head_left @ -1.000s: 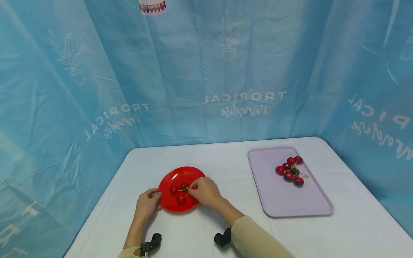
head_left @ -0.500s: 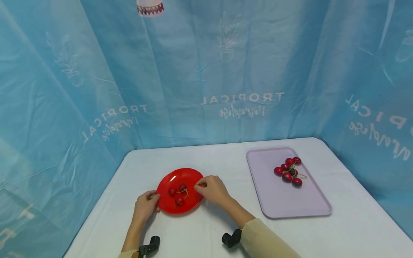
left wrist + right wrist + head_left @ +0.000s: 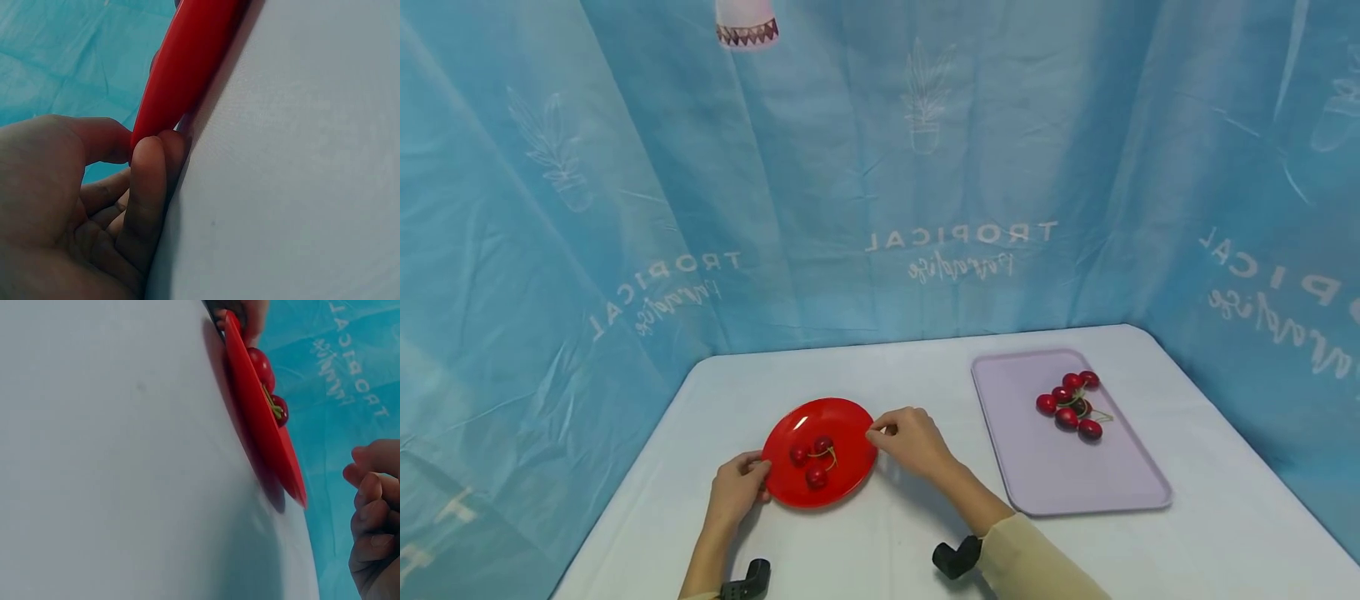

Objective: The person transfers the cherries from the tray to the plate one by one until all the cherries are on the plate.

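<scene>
A red plate [image 3: 850,425] carries three cherries [image 3: 816,477] with green stems that meet near its middle. My left hand [image 3: 735,486] grips the plate's left rim; in the left wrist view the thumb lies on top and fingers [image 3: 147,169] reach under the rim. At the right side of the plate hovers my right hand [image 3: 913,442], its fingers loosely curled around nothing. The right wrist view has that hand [image 3: 378,525] apart from the plate [image 3: 265,437], thumb and forefinger tips close together.
A pale purple tray [image 3: 1052,483] lies to the right on the white table [image 3: 917,367]. Several cherries [image 3: 1066,418] are clustered near its right side. Blue printed curtain [image 3: 820,167] hangs behind the table and at both sides.
My right hand has let go of the cherry stems and drawn back right, toward the plate's right rim. The left hand keeps its hold on the plate. The head view has tilted slightly.
</scene>
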### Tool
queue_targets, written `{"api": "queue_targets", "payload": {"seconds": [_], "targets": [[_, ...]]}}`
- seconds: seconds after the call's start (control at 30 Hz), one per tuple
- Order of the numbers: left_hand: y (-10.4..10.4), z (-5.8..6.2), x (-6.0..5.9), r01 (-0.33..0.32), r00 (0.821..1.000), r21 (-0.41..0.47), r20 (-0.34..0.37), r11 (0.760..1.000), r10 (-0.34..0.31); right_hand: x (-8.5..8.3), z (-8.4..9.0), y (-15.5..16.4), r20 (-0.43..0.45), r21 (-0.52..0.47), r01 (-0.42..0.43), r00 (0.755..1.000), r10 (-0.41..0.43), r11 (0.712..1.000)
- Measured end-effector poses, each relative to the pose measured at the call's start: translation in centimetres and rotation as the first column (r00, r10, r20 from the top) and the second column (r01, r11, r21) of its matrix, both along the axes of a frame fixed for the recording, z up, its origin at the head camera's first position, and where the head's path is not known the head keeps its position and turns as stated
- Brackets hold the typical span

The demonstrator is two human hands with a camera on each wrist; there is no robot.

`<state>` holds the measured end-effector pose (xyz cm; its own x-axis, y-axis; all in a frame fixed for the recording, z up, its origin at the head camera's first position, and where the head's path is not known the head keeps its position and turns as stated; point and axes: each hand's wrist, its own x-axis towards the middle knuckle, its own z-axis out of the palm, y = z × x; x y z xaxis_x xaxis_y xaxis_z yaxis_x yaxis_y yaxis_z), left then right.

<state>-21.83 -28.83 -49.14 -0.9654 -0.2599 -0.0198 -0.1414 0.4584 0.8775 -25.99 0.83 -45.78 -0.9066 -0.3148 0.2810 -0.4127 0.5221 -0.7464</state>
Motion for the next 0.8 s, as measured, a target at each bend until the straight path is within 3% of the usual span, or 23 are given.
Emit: {"api": "queue_targets", "payload": {"seconds": [0.4, 0.8], "targets": [[-0.1, -0.1, -0.3, 0.001, 1.000, -0.012, -0.003, 1.000, -0.001, 0.0, -0.1, 2.6, -0.041, -0.006, 0.029, 0.999, -0.029, 1.000], [0.1, -0.1, -0.1, -0.009, 1.000, -0.032, -0.004, 0.999, 0.009, -0.1, 0.5, 5.9, -0.074, -0.028, 0.117, 0.990, -0.119, 0.993]]}}
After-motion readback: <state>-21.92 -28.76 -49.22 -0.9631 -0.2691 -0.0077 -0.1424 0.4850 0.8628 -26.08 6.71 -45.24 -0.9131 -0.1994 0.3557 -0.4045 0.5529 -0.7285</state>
